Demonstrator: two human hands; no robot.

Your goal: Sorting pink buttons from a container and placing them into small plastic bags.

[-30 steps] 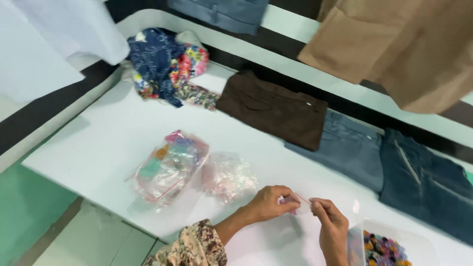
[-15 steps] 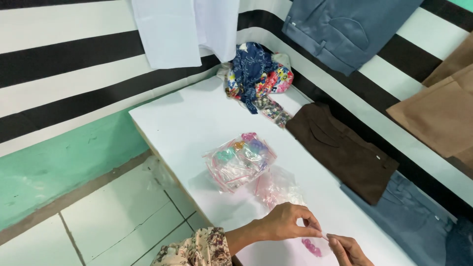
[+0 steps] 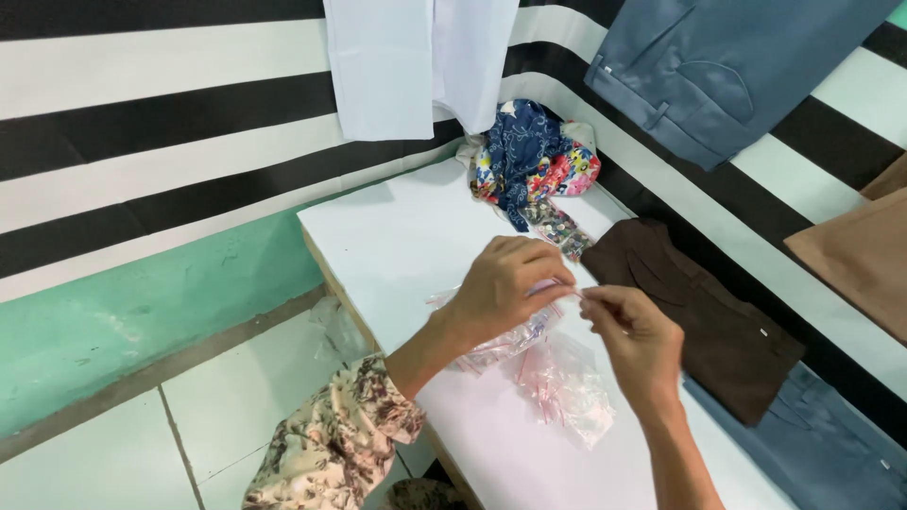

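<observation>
My left hand (image 3: 505, 283) and my right hand (image 3: 635, 345) meet over the white table (image 3: 397, 236), fingertips pinching a small thin item between them that is too small to make out. Under my left hand lies a clear plastic bag (image 3: 496, 345) of small coloured pieces. A second clear bag (image 3: 567, 387) with pinkish contents lies just in front of my right hand. My left sleeve (image 3: 335, 449) is floral.
A crumpled blue and floral cloth (image 3: 534, 161) lies at the table's far end. A brown garment (image 3: 704, 312) and blue jeans (image 3: 812, 444) lie along the right. White (image 3: 416, 57), grey-blue (image 3: 727, 66) and tan (image 3: 855, 255) clothes hang on the striped wall. Tiled floor (image 3: 123, 444) at left.
The view has swung left and down. My hands have risen over the bags, still pinched together on the small item.
</observation>
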